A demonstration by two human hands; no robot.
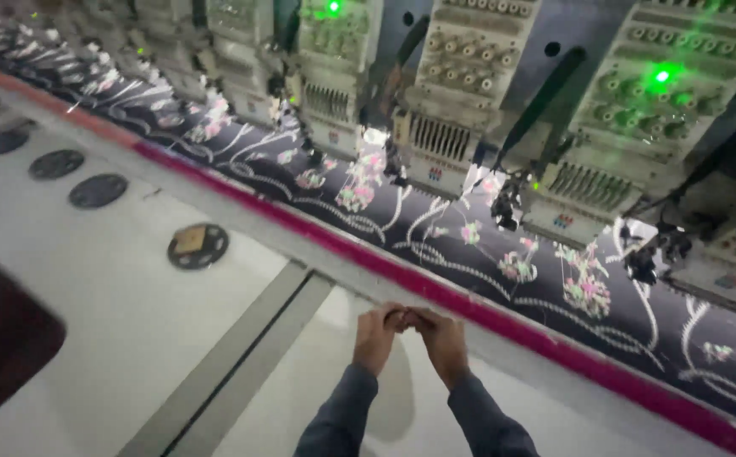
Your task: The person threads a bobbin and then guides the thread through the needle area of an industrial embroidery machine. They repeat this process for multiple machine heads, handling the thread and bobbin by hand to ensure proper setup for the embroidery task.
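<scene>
Both hands, left (376, 334) and right (441, 338), meet fingertip to fingertip above the white tabletop (131, 322), beside dark embroidered fabric (435, 245).

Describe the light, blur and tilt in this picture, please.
Head view: dim and strongly tilted; green lamps glare on the machine heads; the hands are softly blurred; the white table looks brightest; the dark cloth stays fairly legible.
</scene>
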